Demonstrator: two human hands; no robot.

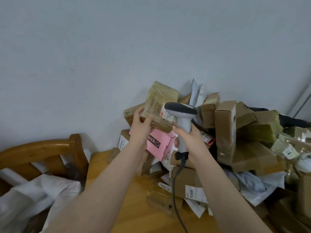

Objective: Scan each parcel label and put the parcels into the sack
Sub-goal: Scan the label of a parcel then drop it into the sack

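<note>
My left hand (141,127) grips a tape-wrapped brown parcel (159,101) by its lower left corner and holds it up above the pile, label side towards me. My right hand (188,138) is wrapped round the handle of a grey corded barcode scanner (181,113), whose dark head sits just right of the parcel's white label (165,113). Below both hands lies a pink box (159,145) with black lettering. A white sack (38,194) lies crumpled at the lower left.
A heap of cardboard boxes (225,130) and grey mailer bags (255,187) covers the right side of the wooden table (134,207), up against the pale wall. A wooden chair back (42,148) stands at the left beside the sack. The scanner's cable (175,190) hangs down over the table.
</note>
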